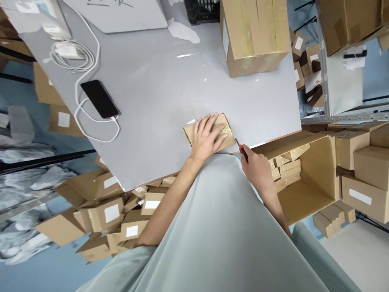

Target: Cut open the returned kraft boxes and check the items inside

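Note:
A small flat cardboard box [223, 119] with clear tape on it lies at the front edge of the grey table. My left hand [206, 137] rests flat on top of this box, fingers spread. My right hand [257, 167] grips a utility knife [243, 153] with a red and black handle. The blade points up and left and reaches close to the box's right end; whether it touches the cardboard I cannot tell.
A large taped carton [258, 36] stands at the table's back right. A phone [100, 98] on a white cable lies at the left. Below the right edge, an open carton [316, 178] holds several small boxes. More boxes [112, 213] are piled below left.

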### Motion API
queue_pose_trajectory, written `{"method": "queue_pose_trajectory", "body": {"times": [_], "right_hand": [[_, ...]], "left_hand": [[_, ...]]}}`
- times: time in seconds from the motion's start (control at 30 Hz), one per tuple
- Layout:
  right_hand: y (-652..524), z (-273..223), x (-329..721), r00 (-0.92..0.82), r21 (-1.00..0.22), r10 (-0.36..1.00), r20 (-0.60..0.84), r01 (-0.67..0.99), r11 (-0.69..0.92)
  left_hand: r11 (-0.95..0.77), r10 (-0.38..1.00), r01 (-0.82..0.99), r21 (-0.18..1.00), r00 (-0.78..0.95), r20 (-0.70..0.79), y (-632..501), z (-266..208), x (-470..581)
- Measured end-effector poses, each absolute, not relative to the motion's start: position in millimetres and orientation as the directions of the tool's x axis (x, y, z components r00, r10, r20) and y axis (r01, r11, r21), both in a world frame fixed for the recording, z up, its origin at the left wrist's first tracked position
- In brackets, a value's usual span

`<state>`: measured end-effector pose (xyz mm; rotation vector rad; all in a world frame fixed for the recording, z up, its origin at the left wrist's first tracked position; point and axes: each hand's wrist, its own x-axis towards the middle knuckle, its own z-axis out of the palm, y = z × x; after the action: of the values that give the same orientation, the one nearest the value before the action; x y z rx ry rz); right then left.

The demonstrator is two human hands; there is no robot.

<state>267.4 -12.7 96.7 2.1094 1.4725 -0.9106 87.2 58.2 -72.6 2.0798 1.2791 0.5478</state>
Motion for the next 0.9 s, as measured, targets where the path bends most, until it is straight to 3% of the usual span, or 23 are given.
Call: {"method": "queue_pose_trajectory", "body": {"times": [0.1,0.17,0.27,0.4,0.5,0.6,0.77,0.9], "right_hand": [[-11.4,75.6,286.7,0.237,-0.234,0.79,-0.565,0.872,-0.429],[-2.1,35.5,300.1,0.275,-0.388,0.828,-0.488,0.782,-0.488],[21.2,-45.1,308.4,0.286,-0.565,0.775,-0.564,0.551,-0.614],[40.0,-119.7,293.5,0.258,-0.635,0.721,-0.643,0.348,-0.69],[37.1,-129.6,275.4,0.185,-0.692,0.734,-0.653,0.248,-0.678],[31.4,-119.3,256.8,0.114,-0.709,0.737,-0.666,0.211,-0.673],[28.7,-99.0,234.5,0.062,-0.71,0.769,-0.637,0.34,-0.616],[27.4,-85.3,240.2,0.098,-0.689,0.813,-0.575,0.479,-0.545]], "left_hand": [[-0.33,0.91,0.647,0.687,0.41,0.051,52.4,-78.5,65.1],[-0.315,0.924,0.659,0.683,0.376,0.064,45.4,-85.1,44.6],[-0.288,0.942,0.681,0.673,0.329,0.071,32.7,-95.4,7.8],[-0.245,0.966,0.723,0.646,0.235,0.104,12.9,-96.8,-41.1],[-0.142,0.99,0.742,0.655,0.107,0.094,-7.2,-86.2,-66.5],[0.048,0.998,0.662,0.748,-0.07,-0.002,-30.1,-74.4,-79.5],[0.347,0.925,0.464,0.815,-0.312,-0.216,-52.6,-75.6,-88.6],[0.402,0.91,0.347,0.847,-0.257,-0.326,-47.4,-99.9,-83.4]]}}
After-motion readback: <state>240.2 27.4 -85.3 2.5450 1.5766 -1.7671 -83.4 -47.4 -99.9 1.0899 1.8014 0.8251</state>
